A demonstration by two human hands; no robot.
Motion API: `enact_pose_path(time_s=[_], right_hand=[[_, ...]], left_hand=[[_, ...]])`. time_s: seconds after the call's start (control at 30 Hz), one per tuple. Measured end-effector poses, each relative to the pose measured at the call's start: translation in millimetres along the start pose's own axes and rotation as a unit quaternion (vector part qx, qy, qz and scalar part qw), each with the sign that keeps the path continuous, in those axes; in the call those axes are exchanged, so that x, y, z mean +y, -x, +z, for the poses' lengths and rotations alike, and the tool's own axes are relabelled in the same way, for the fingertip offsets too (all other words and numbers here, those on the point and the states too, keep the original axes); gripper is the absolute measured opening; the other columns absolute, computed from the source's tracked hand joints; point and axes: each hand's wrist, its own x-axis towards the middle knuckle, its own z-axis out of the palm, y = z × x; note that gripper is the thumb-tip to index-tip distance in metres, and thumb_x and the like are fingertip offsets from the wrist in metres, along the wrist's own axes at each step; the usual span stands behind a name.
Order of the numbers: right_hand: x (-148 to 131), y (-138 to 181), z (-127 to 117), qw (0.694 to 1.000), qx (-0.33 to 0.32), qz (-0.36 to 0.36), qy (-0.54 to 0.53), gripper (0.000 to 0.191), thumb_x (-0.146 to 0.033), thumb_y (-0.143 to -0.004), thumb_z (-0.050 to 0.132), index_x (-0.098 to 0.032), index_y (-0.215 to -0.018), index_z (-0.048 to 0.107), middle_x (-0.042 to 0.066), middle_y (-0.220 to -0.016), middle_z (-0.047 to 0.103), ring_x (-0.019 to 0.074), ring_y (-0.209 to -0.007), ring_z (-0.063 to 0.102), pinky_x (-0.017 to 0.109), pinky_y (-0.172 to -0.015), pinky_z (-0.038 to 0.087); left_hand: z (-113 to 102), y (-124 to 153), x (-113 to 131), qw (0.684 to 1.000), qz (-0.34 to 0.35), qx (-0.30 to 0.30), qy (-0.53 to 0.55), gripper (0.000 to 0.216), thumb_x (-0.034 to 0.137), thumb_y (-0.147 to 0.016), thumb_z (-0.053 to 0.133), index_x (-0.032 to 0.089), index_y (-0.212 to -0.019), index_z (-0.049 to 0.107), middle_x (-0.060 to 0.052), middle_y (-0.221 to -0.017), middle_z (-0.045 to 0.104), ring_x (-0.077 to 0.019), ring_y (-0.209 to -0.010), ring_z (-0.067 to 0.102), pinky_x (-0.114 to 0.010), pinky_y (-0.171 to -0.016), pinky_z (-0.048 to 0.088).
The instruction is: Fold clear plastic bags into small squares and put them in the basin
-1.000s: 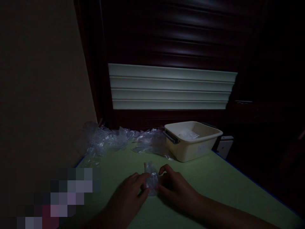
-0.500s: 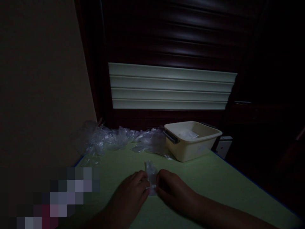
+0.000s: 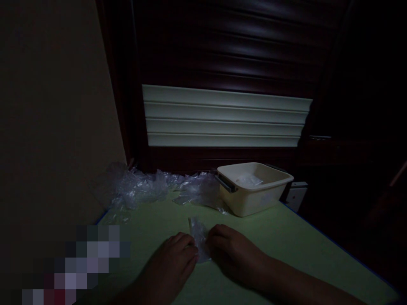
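Note:
The scene is dim. A small crumpled piece of clear plastic film [image 3: 199, 235] lies on the green table [image 3: 286, 245] between my hands. My left hand [image 3: 173, 264] pinches its left side with curled fingers. My right hand [image 3: 233, 254] has its fingers bent onto the film's right side. Both hands rest on the table near its front.
A heap of crumpled clear plastic [image 3: 149, 188] lies along the table's back left by the wall. A cream tub [image 3: 252, 192] with a dark handle stands at the back right, something white inside. The table's blue edge runs down the right. A blurred patch covers the lower left.
My right hand's fingers have closed down onto the film and both hands have drawn together on it. The view has shifted slightly.

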Motion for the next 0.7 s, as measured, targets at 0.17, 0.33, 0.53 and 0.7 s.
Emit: enact_pose_path(time_s=[0.17,0.33,0.53,0.7], right_hand=[[2.9,-0.4,-5.3,0.997,-0.046,-0.047,0.050,0.023,-0.009,-0.087,0.051,-0.015,-0.105,0.064,0.009,-0.100,0.066,0.0186,-0.092,0.059,0.028,-0.082,0.045],[7.0,-1.0,-3.9,0.993,-0.081,-0.051,0.069,0.020,-0.012,-0.090,0.050,-0.018,-0.101,0.065,0.008,-0.098,0.068,0.0172,-0.092,0.061,0.026,-0.081,0.044],[7.2,-4.0,-3.0,0.997,-0.066,-0.041,0.031,0.020,-0.012,-0.090,0.048,-0.017,-0.094,0.067,0.009,-0.092,0.069,0.0183,-0.088,0.062,0.027,-0.080,0.044],[8.3,-2.0,-0.2,0.999,-0.024,0.002,-0.037,0.020,-0.008,-0.085,0.051,-0.016,-0.092,0.067,0.007,-0.089,0.069,0.0178,-0.083,0.062,0.027,-0.078,0.045]], left_hand=[[-4.6,1.1,2.9,1.000,0.000,-0.005,0.014,0.019,0.004,-0.085,0.053,0.017,-0.093,0.063,-0.005,-0.099,0.061,-0.0218,-0.095,0.056,-0.037,-0.086,0.048],[-8.1,6.4,2.8,0.999,0.020,0.002,0.047,0.034,0.000,-0.080,0.046,0.019,-0.103,0.062,-0.006,-0.104,0.060,-0.0218,-0.098,0.055,-0.038,-0.088,0.047],[0.5,10.7,-12.1,0.995,0.027,0.050,0.081,0.061,-0.005,-0.067,0.038,0.021,-0.118,0.057,-0.004,-0.118,0.058,-0.0178,-0.111,0.051,-0.035,-0.099,0.041],[3.3,10.4,-16.7,0.995,0.037,0.068,0.070,0.056,-0.002,-0.074,0.040,0.023,-0.122,0.056,-0.005,-0.130,0.054,-0.0188,-0.118,0.049,-0.036,-0.101,0.040]])
